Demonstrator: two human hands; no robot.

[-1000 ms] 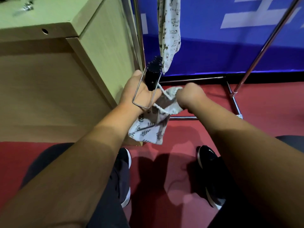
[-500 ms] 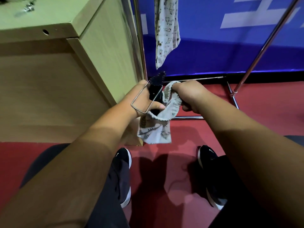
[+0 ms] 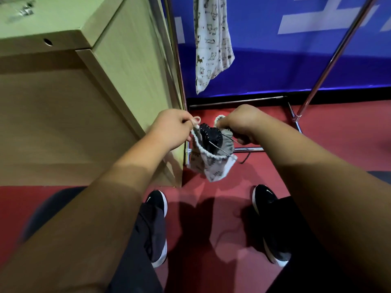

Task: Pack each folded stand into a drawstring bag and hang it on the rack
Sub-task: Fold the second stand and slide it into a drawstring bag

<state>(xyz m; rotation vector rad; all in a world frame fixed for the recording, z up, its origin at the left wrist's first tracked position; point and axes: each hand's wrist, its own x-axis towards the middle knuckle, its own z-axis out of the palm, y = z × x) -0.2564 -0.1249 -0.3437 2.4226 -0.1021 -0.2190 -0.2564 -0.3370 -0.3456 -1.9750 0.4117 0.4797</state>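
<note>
Beside the wooden surface (image 3: 63, 24), at nine o'clock, our left hand (image 3: 169, 130) pinches one cord loop of the drawstring bag (image 3: 211, 168); the folded stand (image 3: 208, 134) sits inside, its top showing. At three o'clock our right hand (image 3: 243, 121) grips the opposite rim. Next, we judge: draw it closed and lift toward the rack (image 3: 176, 60) at twelve.

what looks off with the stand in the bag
The folded stand is only partly inside the drawstring bag. Its black top shows above the open mouth, and its wire loop juts out over the rim on the right.
</note>
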